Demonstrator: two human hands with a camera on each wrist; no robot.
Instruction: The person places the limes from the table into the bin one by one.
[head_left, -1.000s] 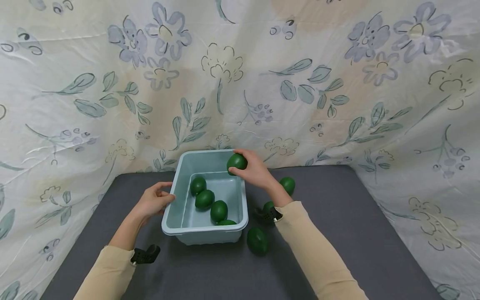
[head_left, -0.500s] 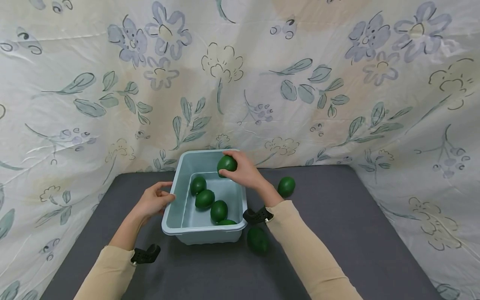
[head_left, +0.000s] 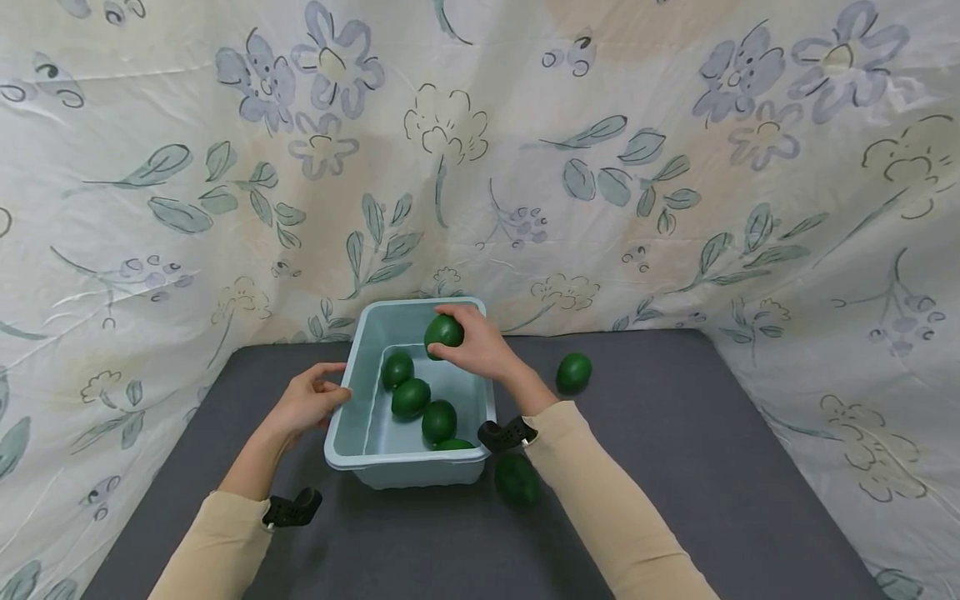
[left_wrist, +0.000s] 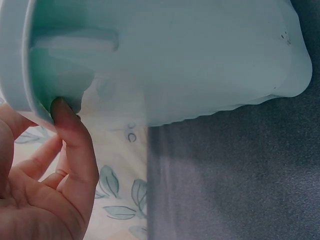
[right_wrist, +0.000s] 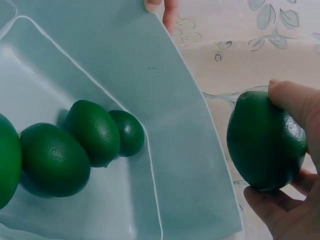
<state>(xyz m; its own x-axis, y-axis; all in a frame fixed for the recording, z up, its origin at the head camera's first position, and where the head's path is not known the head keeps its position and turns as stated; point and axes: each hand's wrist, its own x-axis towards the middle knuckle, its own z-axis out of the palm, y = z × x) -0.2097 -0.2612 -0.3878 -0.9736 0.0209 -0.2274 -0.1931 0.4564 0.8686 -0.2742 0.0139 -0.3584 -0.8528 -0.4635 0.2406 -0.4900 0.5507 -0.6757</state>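
Note:
My right hand (head_left: 476, 342) grips a glossy dark-green oval fruit (head_left: 444, 332) between thumb and fingers, above the back part of a pale blue plastic tub (head_left: 420, 471). The right wrist view shows the held fruit (right_wrist: 265, 140) up close. My left hand (head_left: 309, 402) pinches the tub's left rim; in the left wrist view its fingers (left_wrist: 75, 140) curl at the rim. Inside the tub, several similar fruits lie in a slanting row, among them one green fruit (head_left: 411, 398) near the middle. The tub's front wall partly hides the nearest one.
Right of the tub, one green fruit (head_left: 573, 372) lies on the grey tabletop (head_left: 675, 467). Another green fruit (head_left: 516, 479) sits by the tub's front right corner, partly under my right forearm. A flowered cloth (head_left: 510, 167) hangs behind the table.
My right hand has moved left with the fruit, from the tub's right rim to farther over its inside. The right forearm now covers a fruit beside the tub. My left hand stays put.

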